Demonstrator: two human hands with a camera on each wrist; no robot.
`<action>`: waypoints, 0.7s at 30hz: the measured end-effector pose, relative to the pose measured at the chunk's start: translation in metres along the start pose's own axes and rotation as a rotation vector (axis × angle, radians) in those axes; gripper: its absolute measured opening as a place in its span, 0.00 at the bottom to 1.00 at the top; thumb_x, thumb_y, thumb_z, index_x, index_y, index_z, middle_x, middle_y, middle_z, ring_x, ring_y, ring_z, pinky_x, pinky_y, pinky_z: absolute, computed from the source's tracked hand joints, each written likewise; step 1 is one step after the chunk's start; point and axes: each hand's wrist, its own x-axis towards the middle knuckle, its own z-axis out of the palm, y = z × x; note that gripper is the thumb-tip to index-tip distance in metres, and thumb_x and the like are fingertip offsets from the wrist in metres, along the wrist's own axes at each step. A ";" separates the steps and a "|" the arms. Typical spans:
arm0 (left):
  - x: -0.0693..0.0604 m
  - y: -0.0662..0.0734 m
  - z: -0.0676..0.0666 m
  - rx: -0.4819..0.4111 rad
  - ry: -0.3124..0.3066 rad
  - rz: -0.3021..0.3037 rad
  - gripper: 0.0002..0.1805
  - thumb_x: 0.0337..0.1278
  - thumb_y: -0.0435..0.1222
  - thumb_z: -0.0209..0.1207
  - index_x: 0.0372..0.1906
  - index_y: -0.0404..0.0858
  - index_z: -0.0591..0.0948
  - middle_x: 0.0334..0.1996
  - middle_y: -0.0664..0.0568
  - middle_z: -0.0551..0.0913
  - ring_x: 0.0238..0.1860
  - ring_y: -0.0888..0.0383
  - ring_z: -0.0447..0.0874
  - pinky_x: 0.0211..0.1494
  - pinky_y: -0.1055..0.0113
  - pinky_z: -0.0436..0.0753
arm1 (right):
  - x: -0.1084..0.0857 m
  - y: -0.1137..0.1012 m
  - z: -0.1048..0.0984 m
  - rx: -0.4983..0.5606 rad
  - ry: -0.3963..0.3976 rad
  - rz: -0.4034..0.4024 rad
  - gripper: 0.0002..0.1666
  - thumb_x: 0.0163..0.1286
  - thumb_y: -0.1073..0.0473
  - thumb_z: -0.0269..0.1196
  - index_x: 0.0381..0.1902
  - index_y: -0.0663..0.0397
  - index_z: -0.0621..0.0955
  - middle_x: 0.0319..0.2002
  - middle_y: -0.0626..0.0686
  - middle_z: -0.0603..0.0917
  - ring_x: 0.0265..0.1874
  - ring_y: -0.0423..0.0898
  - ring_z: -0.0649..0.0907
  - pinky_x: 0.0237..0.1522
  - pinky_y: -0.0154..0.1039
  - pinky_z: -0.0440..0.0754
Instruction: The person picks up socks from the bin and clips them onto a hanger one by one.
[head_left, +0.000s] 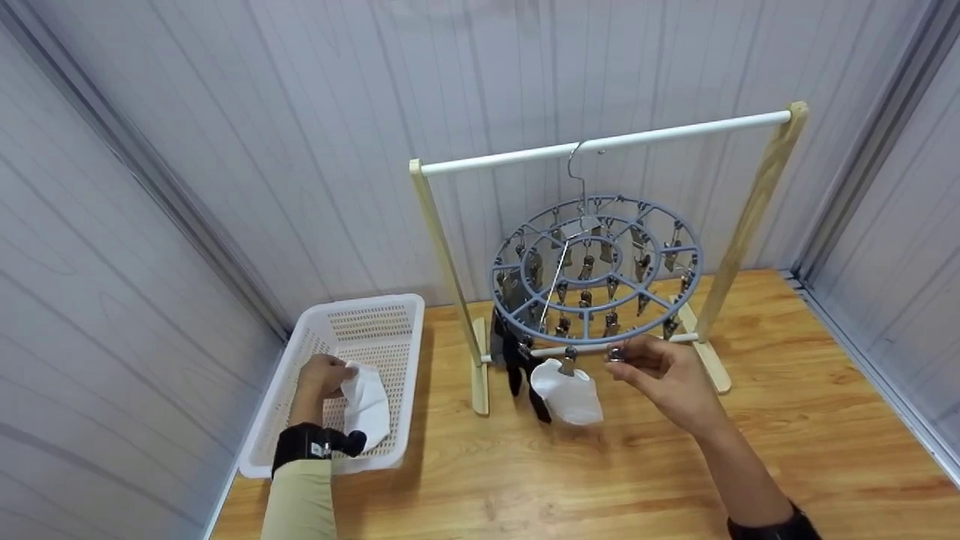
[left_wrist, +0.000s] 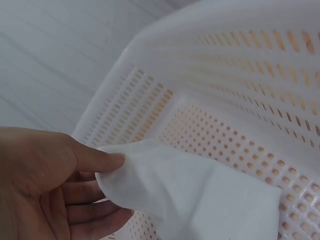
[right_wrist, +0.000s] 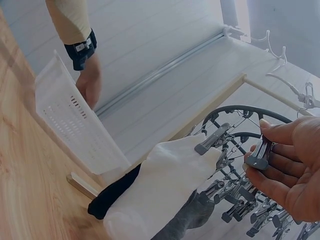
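Note:
Over the white basket my left hand pinches a white sock at one end; in the left wrist view the thumb lies on top of the cloth. At the front rim of the round grey clip hanger, my right hand holds a metal clip between thumb and fingers. Just left of that clip, another white sock hangs from its own clip. Dark socks hang farther left on the hanger, partly hidden.
The hanger hooks over the white bar of a stand with wooden legs. Several unused metal clips dangle beneath its rings. Wooden table lies below, with panelled walls at the back and sides.

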 end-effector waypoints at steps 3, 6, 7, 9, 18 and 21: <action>-0.007 0.005 -0.002 -0.006 0.024 0.026 0.23 0.70 0.33 0.62 0.59 0.17 0.76 0.55 0.24 0.81 0.41 0.44 0.89 0.42 0.60 0.91 | 0.000 0.000 0.000 0.006 -0.002 -0.007 0.11 0.69 0.66 0.74 0.47 0.64 0.88 0.43 0.61 0.89 0.41 0.55 0.91 0.45 0.40 0.90; -0.015 0.009 -0.003 -0.008 0.049 0.046 0.24 0.71 0.34 0.63 0.60 0.17 0.77 0.56 0.24 0.81 0.39 0.48 0.88 0.39 0.64 0.90 | 0.000 0.001 -0.001 0.017 -0.009 -0.027 0.11 0.69 0.68 0.73 0.48 0.66 0.87 0.43 0.63 0.89 0.41 0.52 0.91 0.45 0.41 0.90; -0.017 0.010 -0.003 -0.010 0.059 0.052 0.24 0.71 0.35 0.63 0.60 0.18 0.78 0.56 0.24 0.81 0.39 0.48 0.88 0.39 0.64 0.89 | 0.000 0.001 -0.001 0.021 -0.012 -0.036 0.11 0.69 0.69 0.72 0.48 0.66 0.87 0.43 0.64 0.89 0.41 0.52 0.91 0.45 0.42 0.90; -0.022 0.012 -0.003 -0.011 0.081 0.074 0.24 0.71 0.36 0.63 0.59 0.18 0.79 0.56 0.24 0.81 0.40 0.45 0.88 0.39 0.64 0.89 | 0.000 0.001 -0.001 0.026 -0.015 -0.052 0.10 0.70 0.70 0.72 0.48 0.67 0.87 0.43 0.64 0.89 0.40 0.51 0.91 0.44 0.43 0.90; -0.049 0.023 0.000 -0.021 0.211 0.175 0.23 0.69 0.39 0.66 0.55 0.21 0.84 0.46 0.30 0.87 0.38 0.44 0.88 0.36 0.66 0.86 | 0.000 0.001 0.000 0.021 -0.014 -0.038 0.11 0.69 0.67 0.73 0.47 0.65 0.87 0.43 0.61 0.89 0.40 0.53 0.91 0.44 0.41 0.90; -0.058 0.027 0.003 -0.017 0.266 0.197 0.21 0.68 0.40 0.67 0.53 0.24 0.86 0.41 0.35 0.89 0.37 0.47 0.87 0.36 0.66 0.82 | 0.000 0.000 0.000 0.020 -0.014 -0.038 0.10 0.69 0.67 0.73 0.47 0.65 0.87 0.43 0.61 0.89 0.41 0.54 0.91 0.44 0.41 0.90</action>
